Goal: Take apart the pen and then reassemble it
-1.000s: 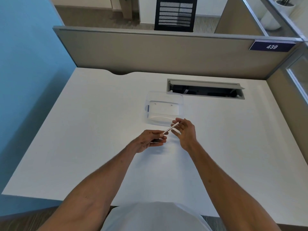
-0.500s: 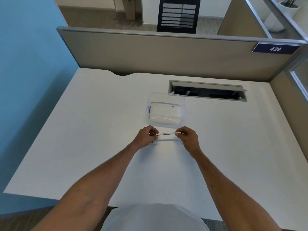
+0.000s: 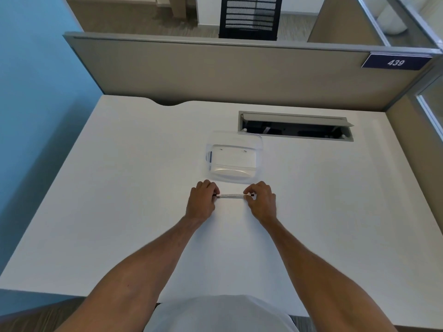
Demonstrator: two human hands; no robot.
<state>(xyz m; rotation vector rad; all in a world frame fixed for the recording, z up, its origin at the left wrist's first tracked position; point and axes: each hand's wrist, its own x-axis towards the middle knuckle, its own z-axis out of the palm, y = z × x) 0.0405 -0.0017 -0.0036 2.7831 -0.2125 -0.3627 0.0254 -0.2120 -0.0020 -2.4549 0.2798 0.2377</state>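
Note:
A thin white pen [image 3: 231,195] with dark ends lies level, held just above the white desk [image 3: 119,188]. My left hand [image 3: 202,200] pinches its left end, fingers curled over the tip. My right hand [image 3: 260,200] pinches its right end, where a short dark tip sticks out past the fingers. The pen looks whole; both ends are partly hidden by my fingers.
A clear plastic box [image 3: 233,160] stands just beyond the hands. Behind it an open cable hatch [image 3: 294,127] is cut into the desk. Grey partition walls [image 3: 215,73] close the back and right; a blue wall [image 3: 36,92] is on the left.
A second ago the pen was tilted, with my right hand's fingers spread at its upper end. Both hands have since closed on the ends and the pen is level.

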